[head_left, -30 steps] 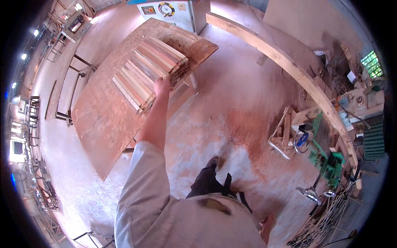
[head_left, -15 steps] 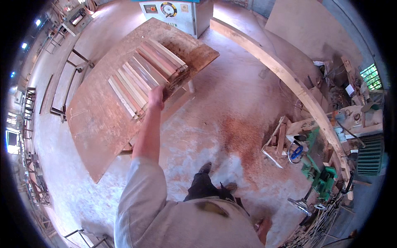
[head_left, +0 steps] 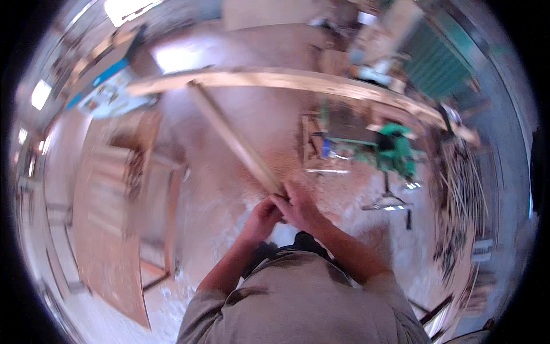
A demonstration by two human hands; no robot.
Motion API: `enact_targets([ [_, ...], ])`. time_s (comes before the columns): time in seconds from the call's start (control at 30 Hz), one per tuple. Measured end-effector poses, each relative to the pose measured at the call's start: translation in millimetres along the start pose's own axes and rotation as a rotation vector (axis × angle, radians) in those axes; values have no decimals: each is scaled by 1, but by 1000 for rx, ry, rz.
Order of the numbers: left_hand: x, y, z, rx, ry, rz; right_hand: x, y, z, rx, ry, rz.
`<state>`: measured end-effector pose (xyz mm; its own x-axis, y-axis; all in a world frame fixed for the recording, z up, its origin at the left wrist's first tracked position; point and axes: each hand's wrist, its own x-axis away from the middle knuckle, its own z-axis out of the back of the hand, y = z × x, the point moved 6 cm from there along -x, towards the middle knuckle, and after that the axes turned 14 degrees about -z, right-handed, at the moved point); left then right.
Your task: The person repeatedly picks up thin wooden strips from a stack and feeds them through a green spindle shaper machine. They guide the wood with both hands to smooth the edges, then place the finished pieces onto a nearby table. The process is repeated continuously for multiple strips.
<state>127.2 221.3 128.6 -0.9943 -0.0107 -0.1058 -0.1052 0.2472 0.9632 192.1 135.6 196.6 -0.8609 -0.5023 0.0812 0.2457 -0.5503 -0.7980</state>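
A long narrow wooden strip (head_left: 235, 137) slants away from me toward the far left. Its far end appears against the long pale wooden beam (head_left: 275, 79); whether they touch I cannot tell. Both my hands meet at the strip's near end, in front of my waist. My left hand (head_left: 262, 219) is closed round it from the left. My right hand (head_left: 302, 210) grips it from the right, its fingers close against the left hand. The motion blur hides the exact finger positions.
On the left, a brown board table (head_left: 106, 252) carries a stack of wooden strips (head_left: 109, 189). A white and blue machine cabinet (head_left: 112, 94) stands behind it. At the right are a green machine (head_left: 398, 152) with a handwheel and a pile of thin sticks (head_left: 470, 189). Sawdust covers part of the floor.
My view has swung to the right, so the table now lies at the left. One hand was at the strip stack on the table; now both hands hold a single strip.
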Motion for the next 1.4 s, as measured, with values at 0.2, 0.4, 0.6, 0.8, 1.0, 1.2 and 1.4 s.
enact_targets([
  [0.2, -85, 49, 27, 206, 405, -225, 41, 79, 134, 30, -232, -266],
  [0.4, -135, 65, -15, 181, 551, -148, 48, 111, 235, 64, -333, -282],
  [0.6, -191, 35, 28, 145, 596, -113, 68, 149, 354, -144, 514, -203],
  [0.8, -293, -36, 59, 365, 601, -90, 112, 208, 357, -462, 601, -633],
  [1.0, -352, -82, 46, 387, 659, 9, 150, 236, 318, -539, 717, -796],
  [1.2, -372, -104, 32, 285, 567, 132, 170, 248, 301, -566, 756, -837],
  [1.4, -388, -129, -23, 132, 284, 401, 165, 262, 304, -631, 753, -867],
])
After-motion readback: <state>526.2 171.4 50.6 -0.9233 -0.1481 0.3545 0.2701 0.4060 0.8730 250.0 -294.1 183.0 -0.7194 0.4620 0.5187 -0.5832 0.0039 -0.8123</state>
